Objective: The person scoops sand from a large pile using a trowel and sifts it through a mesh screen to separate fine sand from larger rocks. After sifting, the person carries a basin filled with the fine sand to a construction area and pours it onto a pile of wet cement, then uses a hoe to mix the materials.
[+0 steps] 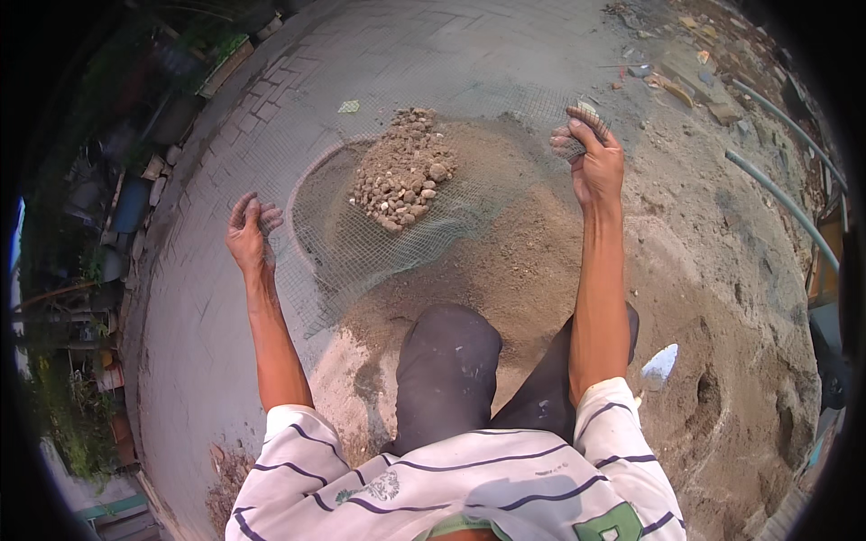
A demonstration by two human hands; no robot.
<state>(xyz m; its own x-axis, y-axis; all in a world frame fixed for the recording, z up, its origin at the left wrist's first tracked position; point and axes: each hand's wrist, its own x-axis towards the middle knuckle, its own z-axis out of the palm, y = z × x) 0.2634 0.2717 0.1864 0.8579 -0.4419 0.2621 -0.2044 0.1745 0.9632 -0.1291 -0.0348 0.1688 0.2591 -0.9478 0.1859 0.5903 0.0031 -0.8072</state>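
A sheet of fine wire mesh (pixel 426 247) is spread between my two hands, sagging in the middle. My left hand (pixel 250 233) pinches its left edge, fingers curled. On the far right side, my right hand (pixel 592 152) grips the opposite edge, with mesh showing over the fingers. A heap of pebbles and coarse lumps (pixel 406 172) lies on the sheet. Underneath, partly seen through the mesh, is a round shallow pan (pixel 292 203) with a curved rim. Sand (pixel 528 250) spreads under and beside the sheet, up to my bent knee.
A pointed trowel blade (pixel 659 364) lies on the large sand pile (pixel 731 406) at my right. Bluish pipes (pixel 785 203) and rubble (pixel 703 88) stand beyond it. Block paving (pixel 270 101) runs along the left, bordered by planters and containers (pixel 132 206).
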